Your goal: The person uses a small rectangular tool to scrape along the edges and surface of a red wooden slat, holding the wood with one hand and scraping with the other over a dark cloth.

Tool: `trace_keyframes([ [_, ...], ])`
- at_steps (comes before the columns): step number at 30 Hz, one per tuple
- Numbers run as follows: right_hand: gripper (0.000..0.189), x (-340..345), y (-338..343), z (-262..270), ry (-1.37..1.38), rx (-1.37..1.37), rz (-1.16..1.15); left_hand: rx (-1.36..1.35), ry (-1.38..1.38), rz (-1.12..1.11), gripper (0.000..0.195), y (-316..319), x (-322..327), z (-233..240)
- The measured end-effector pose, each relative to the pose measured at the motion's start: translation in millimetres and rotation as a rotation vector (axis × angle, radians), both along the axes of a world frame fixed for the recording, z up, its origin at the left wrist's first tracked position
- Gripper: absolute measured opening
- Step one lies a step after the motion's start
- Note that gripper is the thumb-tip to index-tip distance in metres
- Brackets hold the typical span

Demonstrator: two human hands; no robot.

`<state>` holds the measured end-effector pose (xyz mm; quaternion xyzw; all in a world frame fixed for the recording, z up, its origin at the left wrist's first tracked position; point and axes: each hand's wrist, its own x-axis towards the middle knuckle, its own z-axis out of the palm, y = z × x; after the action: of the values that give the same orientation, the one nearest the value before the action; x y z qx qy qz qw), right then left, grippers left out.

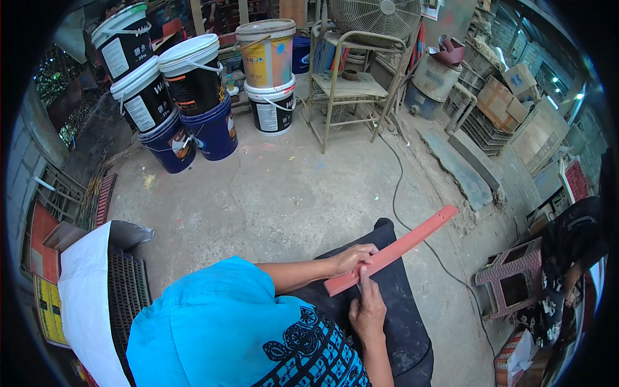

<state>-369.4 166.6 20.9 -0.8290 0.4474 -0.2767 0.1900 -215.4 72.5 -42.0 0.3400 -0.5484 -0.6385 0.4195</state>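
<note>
A long, flat, red-painted strip [394,249], seemingly wood, lies slantwise above my lap, its far end pointing up and right. Small dark marks or holes show near both ends. My left hand [355,259] grips it near its lower end, fingers curled over the upper edge. From below, my right hand [370,307] reaches up and sets its extended index fingertip on the strip's near edge. Its other fingers are curled, and a thin pale sliver shows under the index finger, too small to identify. Dark cloth [401,309] covers my legs.
Stacked paint buckets [200,89] stand at the back left. A metal chair frame [333,104] carries a fan [377,17]. A cable [399,179] crosses the concrete floor. At right, a person [570,256] is beside a plastic stool [508,280]. A black crate [128,278] stands left.
</note>
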Motion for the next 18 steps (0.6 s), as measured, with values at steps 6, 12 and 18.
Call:
trace_keyframes([
  [6, 0.073, -1.2, 1.1, -1.0, 0.045, 0.095, 0.067, 0.267, -0.006, 0.049, 0.045, -3.3, -0.9, -7.3],
  [12, 0.040, -20.3, -14.2, 10.5, -0.251, -0.045, -0.023, 0.221, -0.056, 0.194, 0.061, -1.3, 5.7, 2.1],
  [18, 0.034, -40.7, -31.2, 5.4, -0.322, -0.156, -0.230, 0.294, -0.159, 0.057, 0.055, 17.2, -1.3, 43.8],
])
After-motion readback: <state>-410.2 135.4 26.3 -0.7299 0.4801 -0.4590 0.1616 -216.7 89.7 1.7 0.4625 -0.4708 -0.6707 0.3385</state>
